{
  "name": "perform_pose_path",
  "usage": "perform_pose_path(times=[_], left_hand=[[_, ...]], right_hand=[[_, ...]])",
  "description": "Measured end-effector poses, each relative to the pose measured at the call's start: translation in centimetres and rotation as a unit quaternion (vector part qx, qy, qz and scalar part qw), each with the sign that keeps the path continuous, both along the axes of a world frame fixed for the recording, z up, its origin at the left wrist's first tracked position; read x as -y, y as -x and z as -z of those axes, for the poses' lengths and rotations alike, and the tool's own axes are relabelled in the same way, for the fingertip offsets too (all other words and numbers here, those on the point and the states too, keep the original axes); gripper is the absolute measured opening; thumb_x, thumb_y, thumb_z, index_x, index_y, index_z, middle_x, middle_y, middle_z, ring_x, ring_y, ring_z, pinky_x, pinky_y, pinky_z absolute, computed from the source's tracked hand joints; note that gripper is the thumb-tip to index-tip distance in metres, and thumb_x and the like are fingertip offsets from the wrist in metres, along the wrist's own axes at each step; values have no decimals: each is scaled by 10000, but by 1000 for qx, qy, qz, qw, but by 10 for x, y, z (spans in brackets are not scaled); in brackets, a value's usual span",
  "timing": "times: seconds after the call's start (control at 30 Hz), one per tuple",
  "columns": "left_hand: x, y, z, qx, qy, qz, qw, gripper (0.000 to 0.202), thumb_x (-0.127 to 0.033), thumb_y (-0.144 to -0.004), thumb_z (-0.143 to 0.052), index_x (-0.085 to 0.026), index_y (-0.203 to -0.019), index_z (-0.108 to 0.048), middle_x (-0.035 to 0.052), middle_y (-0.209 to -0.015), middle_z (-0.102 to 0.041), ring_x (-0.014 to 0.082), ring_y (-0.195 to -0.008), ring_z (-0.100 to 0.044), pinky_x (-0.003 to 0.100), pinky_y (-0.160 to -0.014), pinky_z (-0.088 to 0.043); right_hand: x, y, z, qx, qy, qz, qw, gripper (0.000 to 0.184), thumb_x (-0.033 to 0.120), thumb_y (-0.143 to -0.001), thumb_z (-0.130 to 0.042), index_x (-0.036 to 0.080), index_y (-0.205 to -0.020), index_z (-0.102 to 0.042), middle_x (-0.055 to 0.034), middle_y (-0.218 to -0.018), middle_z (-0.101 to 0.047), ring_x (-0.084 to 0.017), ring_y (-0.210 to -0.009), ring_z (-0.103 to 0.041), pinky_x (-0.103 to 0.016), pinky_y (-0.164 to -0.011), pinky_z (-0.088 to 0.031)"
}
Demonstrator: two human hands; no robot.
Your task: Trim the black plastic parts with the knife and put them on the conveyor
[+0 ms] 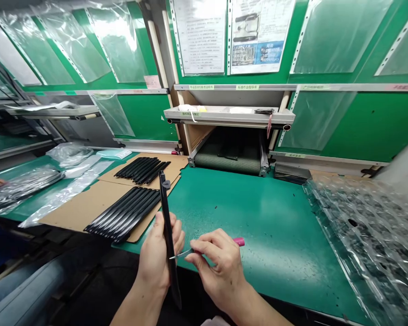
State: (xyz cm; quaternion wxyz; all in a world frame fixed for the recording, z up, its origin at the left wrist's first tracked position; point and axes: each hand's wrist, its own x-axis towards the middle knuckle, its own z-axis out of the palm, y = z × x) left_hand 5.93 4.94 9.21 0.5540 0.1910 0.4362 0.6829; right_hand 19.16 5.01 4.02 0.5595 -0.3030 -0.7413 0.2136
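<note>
One black strip (169, 237) — near upright, at the green bench (258, 213)'s front edge — was gripped in the left hand (156, 256). One pink-ended blade tool (182, 254) was pinched in the right hand (222, 262), its tip at the strip. Two groups of further strips (125, 213) lay leftward on cardboard (68, 210); clear plastic trays (367, 235) lay rightward.

A pink-ended tool (184, 254) against a black strip (169, 237)

Long and narrow, the black strip is nearly upright, top tilted slightly left, a grey knob (167, 184) near its upper end. The pink-ended tool slants right of the strip, metal tip at the strip's lower half.
</note>
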Motion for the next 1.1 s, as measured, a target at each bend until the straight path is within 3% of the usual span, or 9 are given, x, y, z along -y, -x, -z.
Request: perform_pose_path(times=[0.2,0.37,0.43,0.5,0.57,0.7,0.83,0.97,1.1], left_hand=[[9,-10,-1,27,47,-37,998,313,-471,-878,-638,-203,-764,-522,-59,-575,-402,75,-463,-407,162,-430,-420],[18,-21,-1,30,72,-6,997,396,-534,-827,-673,-208,-690,-495,-72,-526,-316,57,-382,-301,156,-336,-316],[21,-23,1,27,100,-9,995,376,-551,-819,-673,-215,-728,-532,-56,-575,-392,69,-442,-426,152,-391,-402],[24,-24,4,12,144,-25,989,309,-537,-835,-661,-236,-837,-591,-18,-738,-550,99,-630,-586,169,-540,-520],[26,-23,8,-8,157,-9,987,302,-542,-840,-650,-246,-863,-598,5,-827,-606,121,-710,-623,191,-594,-548],[24,-20,13,-8,88,80,993,380,-591,-820,-643,-236,-739,-533,-47,-520,-409,94,-380,-394,188,-332,-343],[19,-17,9,42,27,129,990,390,-575,-886,-560,-207,-756,-569,-87,-463,-281,35,-325,-182,163,-323,-248],[15,-13,10,98,-31,147,984,396,-519,-954,-465,-176,-887,-651,-68,-535,-377,3,-355,-113,131,-348,-242],[12,-13,14,94,-28,125,987,423,-499,-973,-429,-164,-1051,-673,-1,-695,-560,-18,-344,-167,118,-335,-238]], right_hand=[[-27,8,-17,-39,-33,35,998,77,272,-895,-700,216,-939,-730,-39,-835,-706,-183,-741,-584,-327,-673,-457],[-46,10,-31,-64,-41,48,996,89,245,-858,-736,212,-939,-750,-49,-840,-714,-196,-751,-595,-337,-675,-486],[-51,12,-35,-67,-35,52,996,91,244,-847,-748,219,-935,-757,-47,-837,-717,-198,-756,-601,-337,-676,-493],[-57,13,-37,-70,-28,63,995,89,258,-850,-750,230,-934,-761,-42,-831,-721,-199,-762,-607,-334,-676,-499],[-64,14,-38,-79,-31,89,992,91,286,-869,-733,236,-941,-760,-41,-831,-723,-200,-769,-611,-335,-679,-504],[-67,10,-36,-130,-40,160,978,163,311,-953,-612,220,-1010,-734,-72,-889,-715,-207,-825,-621,-335,-698,-507],[-54,3,-29,-140,30,103,984,251,302,-1006,-462,211,-997,-695,-58,-857,-671,-173,-757,-602,-300,-655,-466],[-37,1,-20,-116,180,8,977,162,332,-923,-587,213,-852,-671,-3,-766,-607,-129,-632,-523,-253,-555,-414],[-25,1,-18,-123,217,-25,968,147,259,-873,-631,212,-737,-657,17,-728,-608,-117,-635,-531,-232,-550,-397]])
